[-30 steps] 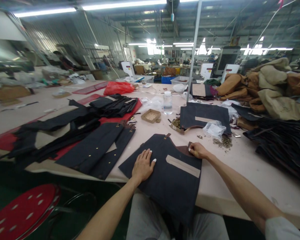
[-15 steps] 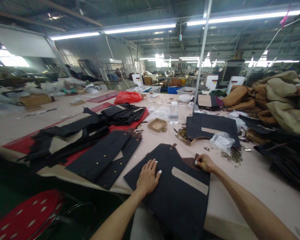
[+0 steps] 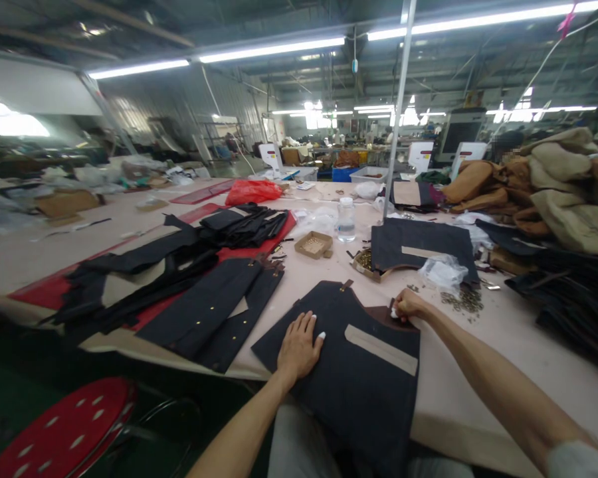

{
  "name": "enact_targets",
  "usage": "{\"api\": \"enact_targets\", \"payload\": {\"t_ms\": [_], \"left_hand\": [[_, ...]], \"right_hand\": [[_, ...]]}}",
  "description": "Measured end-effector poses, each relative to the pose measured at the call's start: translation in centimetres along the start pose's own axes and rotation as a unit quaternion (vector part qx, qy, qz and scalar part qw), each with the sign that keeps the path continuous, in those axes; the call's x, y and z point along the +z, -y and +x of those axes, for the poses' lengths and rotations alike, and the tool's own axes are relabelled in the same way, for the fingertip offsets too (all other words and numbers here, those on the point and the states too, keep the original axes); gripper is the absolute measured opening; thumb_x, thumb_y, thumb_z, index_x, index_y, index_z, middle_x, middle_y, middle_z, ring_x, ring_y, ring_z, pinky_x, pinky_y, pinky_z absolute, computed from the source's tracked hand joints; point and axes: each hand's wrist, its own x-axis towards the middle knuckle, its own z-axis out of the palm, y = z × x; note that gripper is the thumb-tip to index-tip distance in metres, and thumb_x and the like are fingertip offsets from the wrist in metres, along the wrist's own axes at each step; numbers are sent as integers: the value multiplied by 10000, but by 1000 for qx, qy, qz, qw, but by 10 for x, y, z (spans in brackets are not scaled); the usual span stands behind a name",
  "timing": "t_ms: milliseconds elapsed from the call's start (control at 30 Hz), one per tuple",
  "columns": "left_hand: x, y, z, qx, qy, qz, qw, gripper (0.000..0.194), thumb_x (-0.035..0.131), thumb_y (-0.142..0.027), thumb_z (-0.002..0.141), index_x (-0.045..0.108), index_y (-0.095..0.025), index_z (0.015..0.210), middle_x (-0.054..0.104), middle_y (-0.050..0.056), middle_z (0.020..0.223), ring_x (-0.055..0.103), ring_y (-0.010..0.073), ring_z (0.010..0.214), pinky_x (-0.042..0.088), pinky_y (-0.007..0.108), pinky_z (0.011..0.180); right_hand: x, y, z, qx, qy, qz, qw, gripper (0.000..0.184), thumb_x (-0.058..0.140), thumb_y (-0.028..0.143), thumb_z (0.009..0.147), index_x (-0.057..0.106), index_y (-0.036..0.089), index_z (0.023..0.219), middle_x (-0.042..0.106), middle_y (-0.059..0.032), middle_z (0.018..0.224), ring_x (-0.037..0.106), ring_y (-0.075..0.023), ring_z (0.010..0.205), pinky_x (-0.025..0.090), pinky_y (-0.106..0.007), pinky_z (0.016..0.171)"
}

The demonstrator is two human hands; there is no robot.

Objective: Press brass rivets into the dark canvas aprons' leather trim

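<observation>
A dark fabric panel [image 3: 329, 372] with a beige strip [image 3: 381, 350] and brown edging lies over the table's front edge, its lower part hanging toward my lap. My left hand [image 3: 301, 345] rests flat on its left half, fingers stretched out. At the upper right corner, my right hand [image 3: 406, 307] is closed in a pinch on the brown tab by the curved edging; its fingers partly hide the tab. White coverings show on some fingertips of both hands. Another brown tab [image 3: 347, 285] with a small metal piece sits at the panel's top.
Dark panels with studs [image 3: 199, 312] lie to the left. Ahead are a shallow cardboard box [image 3: 313, 245], a clear jar [image 3: 346, 220] and a box of brass pieces [image 3: 363, 260]. Loose metal pieces [image 3: 462, 300] and a plastic bag [image 3: 443, 271] lie right. A red stool [image 3: 64, 425] stands lower left.
The view has shifted slightly. My left hand stays flat on the panel, and my right hand stays pinched at the corner with its wrist a little turned.
</observation>
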Motion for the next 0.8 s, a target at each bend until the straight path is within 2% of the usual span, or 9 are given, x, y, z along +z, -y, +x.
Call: {"api": "enact_targets", "payload": {"t_ms": [100, 367, 567, 800], "left_hand": [[1, -4, 5, -2, 1, -6, 1000, 589, 434, -461, 974, 468, -176, 1488, 396, 109, 1590, 327, 302, 1479, 257, 490, 1217], [1, -4, 10, 8, 3, 8, 1000, 588, 436, -460, 973, 481, -163, 1479, 407, 106, 1584, 331, 304, 1474, 269, 483, 1214], [6, -1, 17, 17, -6, 19, 1000, 576, 444, -444, 969, 484, -169, 1474, 424, 114, 1572, 366, 304, 1456, 302, 502, 1198], [11, 1, 22, 25, -13, 25, 999, 575, 453, -441, 966, 479, -176, 1475, 418, 106, 1577, 370, 309, 1458, 325, 510, 1190]], "right_hand": [[-9, -2, 3, 29, 45, 25, 998, 88, 664, 170, 598, 577, 165, 586, 631, -10, 510, 626, -142, 465, 375, -168, 387], [-20, 1, 7, 41, 95, 32, 994, 202, 806, 199, 584, 620, 145, 638, 665, -21, 556, 663, -156, 499, 415, -157, 402], [-19, 11, 21, 71, 98, -54, 991, 252, 858, 182, 588, 617, 150, 653, 642, -4, 504, 653, -159, 468, 409, -158, 381], [-16, 2, 44, 100, 70, -133, 984, 269, 892, 206, 575, 632, 152, 617, 634, -24, 478, 636, -177, 444, 478, -211, 417]]}}
